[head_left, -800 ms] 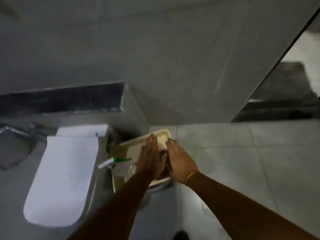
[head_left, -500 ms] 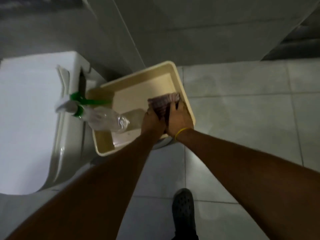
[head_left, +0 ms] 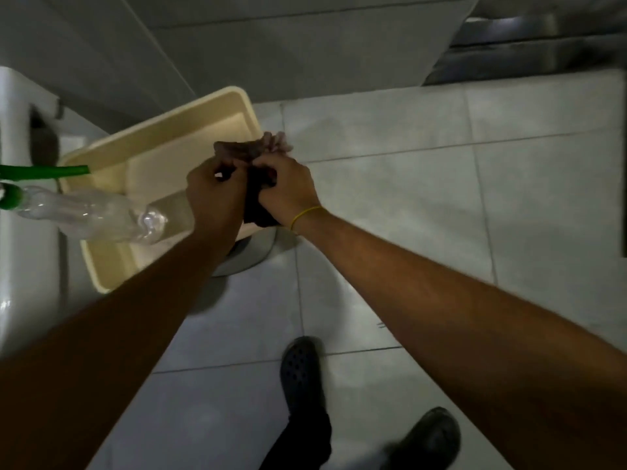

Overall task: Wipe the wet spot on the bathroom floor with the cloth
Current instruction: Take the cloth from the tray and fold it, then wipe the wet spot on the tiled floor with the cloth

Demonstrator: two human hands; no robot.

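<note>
I have both hands bunched together over the right rim of the tub, and between them they clamp the cloth (head_left: 252, 151): my left hand (head_left: 212, 191) is curled shut on its near-left part, my right hand (head_left: 288, 189) is fisted on its right part, knuckles up, with a thin yellow band (head_left: 303, 215) round the wrist. Both forearms run in from about 7 and 4 o'clock and meet at the cloth, held up off the floor. The cloth is a crumpled wad with no clear long axis; a pale, ruffled end sticks out past my fingers toward 12 o'clock, and a darker fold hangs between the palms toward 6 o'clock. Just under and to the left of my hands sits the cream tub (head_left: 159, 130), tilted on the picture with one corner at 1 o'clock. A clear plastic bottle (head_left: 98, 215) with a green cap lies across the tub's left rim, pointing toward 9 o'clock, beside a green tube (head_left: 44, 172). A white toilet (head_left: 20, 198) fills the 9 o'clock edge. The floor (head_left: 441, 198) is pale grey tile with dark grout lines; I cannot pick out a wet spot on it. Grey wall panels stand at 12 o'clock. My dark shoes (head_left: 300, 371) are at 6 o'clock.
</note>
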